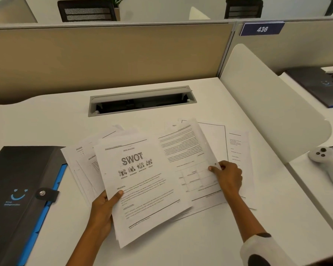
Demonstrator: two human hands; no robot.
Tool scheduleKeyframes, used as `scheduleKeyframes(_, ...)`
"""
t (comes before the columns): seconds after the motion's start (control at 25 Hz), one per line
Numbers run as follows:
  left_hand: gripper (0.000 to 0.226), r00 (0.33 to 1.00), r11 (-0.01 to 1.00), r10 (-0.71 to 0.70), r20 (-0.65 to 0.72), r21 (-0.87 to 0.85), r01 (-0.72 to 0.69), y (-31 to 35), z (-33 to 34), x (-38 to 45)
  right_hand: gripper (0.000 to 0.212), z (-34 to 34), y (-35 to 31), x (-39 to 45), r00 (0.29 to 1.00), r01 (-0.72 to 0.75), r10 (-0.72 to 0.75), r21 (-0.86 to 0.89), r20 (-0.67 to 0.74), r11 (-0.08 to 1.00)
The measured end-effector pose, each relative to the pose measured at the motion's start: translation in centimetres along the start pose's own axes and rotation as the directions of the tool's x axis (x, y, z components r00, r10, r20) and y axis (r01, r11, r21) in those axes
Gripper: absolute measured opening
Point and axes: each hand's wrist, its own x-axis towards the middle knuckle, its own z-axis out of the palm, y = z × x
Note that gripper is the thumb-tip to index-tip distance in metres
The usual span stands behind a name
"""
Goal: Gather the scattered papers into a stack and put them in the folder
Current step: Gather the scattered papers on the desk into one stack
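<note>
**Two hands on the papers, folder closed at left**

Two bare hands were on the spread when I checked the head view. The left hand (102, 210) gripped the lower left edge of a loose bundle, thumb on top of the front sheet, the SWOT page (140, 181), fingers hidden beneath. That bundle sat fanned and uneven, its lower corner lifted toward the camera, I think; hard to be sure.

The right hand (227, 177) pinched the right edge of a text sheet (188, 160) lying upside down to me, thumb on top. This sheet overlapped the SWOT page's right side.

More scattered papers (236, 148) lay flat to the right of it, partly under the hand, and others (81, 162) poked out behind the bundle at left, touching the folder's edge.

The folder (17, 189), black with a blue spine strip and a snap tab, lay closed on the white desk (46, 121) at far left.

I noted a cable tray slot (140, 101) behind the papers, and a white controller (325, 160) well off to the right, past a low divider (273, 104).
</note>
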Motion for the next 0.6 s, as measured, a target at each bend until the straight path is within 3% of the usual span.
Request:
scheduleKeyframes(0.28,0.027,0.998,0.999,-0.016,-0.058,-0.032,0.014,0.1,-0.6,-0.1,0.025,-5.1,2.2,3.0,0.977,0.022,0.010,0.144,-0.215,0.989)
scheduleKeyframes(0.48,0.023,0.998,1.000,-0.022,-0.062,0.001,0.022,0.2,0.2,0.1,0.023,-8.0,2.2,4.8,0.974,-0.004,0.110,0.469,-0.200,0.883)
scheduleKeyframes(0.6,0.023,0.999,1.000,-0.018,-0.046,-0.004,0.018,0.3,0.6,0.2,0.028,-7.9,2.0,5.0,0.972,-0.019,0.142,0.535,-0.188,0.844)
